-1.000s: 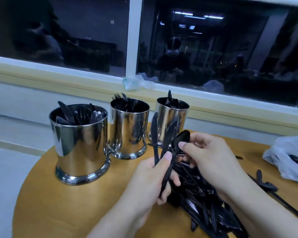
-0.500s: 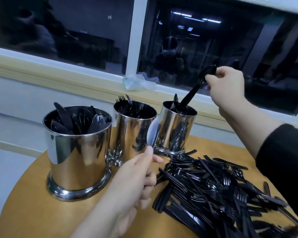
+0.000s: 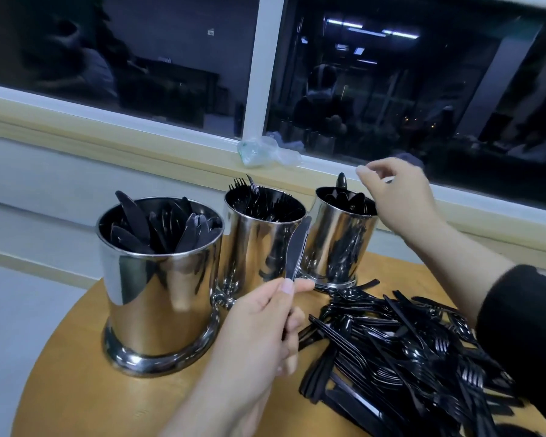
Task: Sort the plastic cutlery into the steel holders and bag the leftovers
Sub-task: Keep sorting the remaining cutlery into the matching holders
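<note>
on a round wooden desk [image 3: 76, 383] by a dark window, three steel holders [image 3: 161, 279] stand beside a black cutlery pile [image 3: 401, 357]; left hand [image 3: 256, 335] pinches a knife [image 3: 297, 247], right hand [image 3: 397, 200] hangs loosely curled, grasping nothing, above the rightmost holder.

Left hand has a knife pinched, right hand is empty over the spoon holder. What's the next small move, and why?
Probably carry the knife in the left hand left and drop it into the nearest holder, since that one already holds knives. The right hand can return to the pile.
</note>
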The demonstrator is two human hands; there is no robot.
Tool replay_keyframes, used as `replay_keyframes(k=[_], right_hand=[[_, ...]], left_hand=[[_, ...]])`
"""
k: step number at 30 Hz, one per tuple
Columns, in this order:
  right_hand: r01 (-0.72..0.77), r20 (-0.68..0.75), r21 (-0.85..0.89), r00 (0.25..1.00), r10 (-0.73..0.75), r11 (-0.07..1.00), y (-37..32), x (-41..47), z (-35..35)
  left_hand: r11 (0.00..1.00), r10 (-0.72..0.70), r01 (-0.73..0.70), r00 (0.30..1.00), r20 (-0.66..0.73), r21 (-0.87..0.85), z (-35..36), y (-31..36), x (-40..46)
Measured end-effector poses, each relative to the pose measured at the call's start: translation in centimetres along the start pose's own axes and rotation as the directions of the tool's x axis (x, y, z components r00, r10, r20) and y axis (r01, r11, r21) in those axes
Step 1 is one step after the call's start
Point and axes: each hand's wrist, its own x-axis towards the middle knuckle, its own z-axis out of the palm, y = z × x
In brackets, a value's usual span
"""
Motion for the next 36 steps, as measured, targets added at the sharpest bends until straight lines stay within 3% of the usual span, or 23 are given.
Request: replay_keyframes(k=[2,4,7,13,17,21,26,30,32,36], right_hand=[[-0.062,0.244,0.217,0.970,0.008,0.974,-1.6,-3.5,0.0],[-0.203,0.467,0.387,0.884,-0.001,0.900,-3.0,-6.9,-0.2],[-0.252,0.584,0.435,0.810,-0.058,0.865,-5.2,-10.2,-0.4],[-0.296,0.549,0.499,0.835,-0.033,0.815,-8.7,-12.0,-1.2],[-0.214,0.356,0.676,0.933,-0.058,0.705,-11.4,-10.8,-2.0],[-0.081,0.178,0.778,0.979,-0.096,0.623,-14.4,-8.6,-1.8],[0.003,0.097,0.695,0.990,-0.098,0.719,-16.6,-7.1,2.5],[-0.057,0.303,0.525,0.945,-0.124,0.849,-16.4,-8.5,6.0],[-0.017,0.357,0.392,0.924,-0.135,0.920,-15.2,-9.7,6.5],[-0.031,0.261,0.342,0.963,-0.063,0.939,-10.9,-11.3,4.3]], left_hand=[[1.000,0.020,-0.020,1.000,-0.018,0.012,0.1,0.2,-0.2],[0.999,0.032,-0.031,0.999,-0.030,0.008,0.3,0.5,-0.6],[0.999,0.043,-0.043,0.999,-0.028,0.022,0.3,1.1,-1.3],[0.993,0.099,-0.093,0.992,-0.078,0.075,-1.2,2.2,-2.8],[0.920,0.296,-0.226,0.936,-0.190,0.321,-3.5,2.1,-3.8],[0.915,0.368,-0.260,0.853,-0.370,0.309,-6.1,2.4,-4.6],[0.932,0.337,-0.235,0.844,-0.417,0.277,-7.6,2.6,-4.6],[0.922,0.326,-0.205,0.869,-0.372,0.329,-7.7,2.5,-4.5],[0.921,0.322,-0.202,0.875,-0.361,0.334,-7.7,2.4,-4.5],[0.928,0.301,-0.187,0.886,-0.354,0.322,-7.2,2.1,-4.2]])
